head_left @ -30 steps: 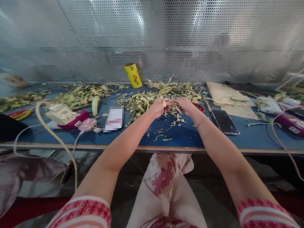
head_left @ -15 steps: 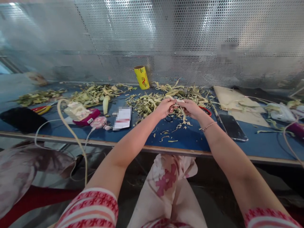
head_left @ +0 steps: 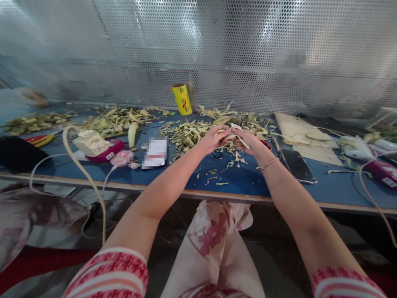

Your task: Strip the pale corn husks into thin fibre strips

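Observation:
My left hand (head_left: 214, 138) and my right hand (head_left: 248, 140) meet above the blue table (head_left: 245, 182), both pinching a small pale husk strip (head_left: 231, 134) between them. Thin pale strips stick out from the fingers. Right behind my hands lies a heap of green and yellow husk scraps (head_left: 192, 134). Small shreds (head_left: 217, 176) lie scattered on the table under my wrists. A red-handled pair of scissors (head_left: 266, 144) lies partly hidden behind my right hand.
A yellow roll (head_left: 181, 99) stands by the perforated metal wall. A black phone (head_left: 297, 165) lies to the right beside cardboard (head_left: 300, 132). At left are a pink charger (head_left: 122, 157), a magenta box (head_left: 107, 150), white cables (head_left: 80, 169) and another scrap heap (head_left: 114, 120).
My hands stay together at the same spot, fingers working the strip and spreading slightly. The view has shifted a little to the right and back.

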`<action>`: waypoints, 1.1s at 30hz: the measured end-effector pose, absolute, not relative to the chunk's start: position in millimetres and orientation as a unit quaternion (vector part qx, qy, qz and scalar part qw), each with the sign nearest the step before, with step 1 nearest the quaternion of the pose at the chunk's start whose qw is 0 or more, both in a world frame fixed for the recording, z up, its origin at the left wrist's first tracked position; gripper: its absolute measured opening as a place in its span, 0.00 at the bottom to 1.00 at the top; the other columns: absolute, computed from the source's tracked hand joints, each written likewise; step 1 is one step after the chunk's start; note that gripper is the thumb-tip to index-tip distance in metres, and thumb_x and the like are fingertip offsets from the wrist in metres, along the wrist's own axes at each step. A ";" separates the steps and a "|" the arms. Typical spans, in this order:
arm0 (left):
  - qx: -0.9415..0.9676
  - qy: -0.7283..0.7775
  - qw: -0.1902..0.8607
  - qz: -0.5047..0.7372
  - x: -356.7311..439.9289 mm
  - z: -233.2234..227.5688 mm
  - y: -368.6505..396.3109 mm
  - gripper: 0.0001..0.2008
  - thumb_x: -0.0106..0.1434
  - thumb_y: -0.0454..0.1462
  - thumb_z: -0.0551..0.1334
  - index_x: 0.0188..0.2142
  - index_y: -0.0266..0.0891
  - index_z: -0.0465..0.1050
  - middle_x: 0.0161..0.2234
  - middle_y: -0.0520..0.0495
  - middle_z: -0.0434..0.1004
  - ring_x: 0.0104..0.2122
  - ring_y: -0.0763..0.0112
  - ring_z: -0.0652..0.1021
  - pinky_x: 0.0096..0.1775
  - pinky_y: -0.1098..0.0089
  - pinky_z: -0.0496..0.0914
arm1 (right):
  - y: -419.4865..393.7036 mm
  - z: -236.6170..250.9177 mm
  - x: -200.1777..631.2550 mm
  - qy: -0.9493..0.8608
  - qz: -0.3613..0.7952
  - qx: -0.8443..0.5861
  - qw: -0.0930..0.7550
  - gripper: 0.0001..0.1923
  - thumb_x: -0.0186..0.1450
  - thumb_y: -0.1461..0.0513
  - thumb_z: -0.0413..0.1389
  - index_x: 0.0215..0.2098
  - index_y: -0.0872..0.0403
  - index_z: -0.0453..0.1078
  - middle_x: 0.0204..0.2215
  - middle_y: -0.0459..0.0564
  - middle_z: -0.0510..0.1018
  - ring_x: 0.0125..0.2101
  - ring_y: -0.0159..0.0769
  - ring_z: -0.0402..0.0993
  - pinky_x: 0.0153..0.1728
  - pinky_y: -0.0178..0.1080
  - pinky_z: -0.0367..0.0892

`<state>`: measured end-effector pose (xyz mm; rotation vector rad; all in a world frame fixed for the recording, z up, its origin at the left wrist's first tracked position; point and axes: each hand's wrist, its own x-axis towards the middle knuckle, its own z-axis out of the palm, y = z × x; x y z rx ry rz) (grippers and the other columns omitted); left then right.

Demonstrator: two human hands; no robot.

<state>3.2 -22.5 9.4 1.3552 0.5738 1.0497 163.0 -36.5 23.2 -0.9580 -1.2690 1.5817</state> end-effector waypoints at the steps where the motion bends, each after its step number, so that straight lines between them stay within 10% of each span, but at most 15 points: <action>1: 0.589 0.245 0.616 0.462 3.2 9.6 -22.4 0.12 0.56 0.42 0.67 0.31 0.37 0.68 0.23 0.53 0.70 0.20 0.80 0.70 0.25 0.76 0.63 | -36.7 23.1 161.8 -0.508 0.631 -0.389 0.439 0.17 0.62 0.54 0.59 0.25 0.54 0.59 0.12 0.37 0.57 0.12 0.20 0.48 0.11 0.26 0.46; 16: 0.643 0.213 0.609 0.414 3.8 6.6 -23.4 0.21 0.47 0.51 0.71 0.30 0.34 0.79 0.22 0.49 0.73 0.21 0.80 0.69 0.25 0.76 0.62 | -34.0 21.1 161.0 -0.512 0.602 -0.426 0.441 0.28 0.65 0.41 0.45 0.20 0.54 0.59 0.09 0.40 0.57 0.10 0.22 0.46 0.11 0.29 0.43; 22: 0.684 0.247 0.569 0.384 1.9 7.1 -22.0 0.19 0.47 0.50 0.71 0.22 0.34 0.75 0.15 0.54 0.60 0.18 0.82 0.61 0.22 0.75 0.55 | -35.1 20.4 159.9 -0.527 0.572 -0.434 0.454 0.26 0.66 0.44 0.48 0.22 0.54 0.61 0.11 0.42 0.64 0.11 0.24 0.52 0.12 0.30 0.48; 33: 0.649 0.270 0.609 0.367 2.3 10.5 -24.9 0.10 0.54 0.41 0.68 0.27 0.36 0.73 0.21 0.53 0.68 0.20 0.81 0.67 0.24 0.76 0.60 | -35.4 21.7 155.6 -0.553 0.509 -0.471 0.461 0.15 0.65 0.57 0.52 0.23 0.54 0.63 0.13 0.42 0.64 0.13 0.25 0.55 0.13 0.30 0.49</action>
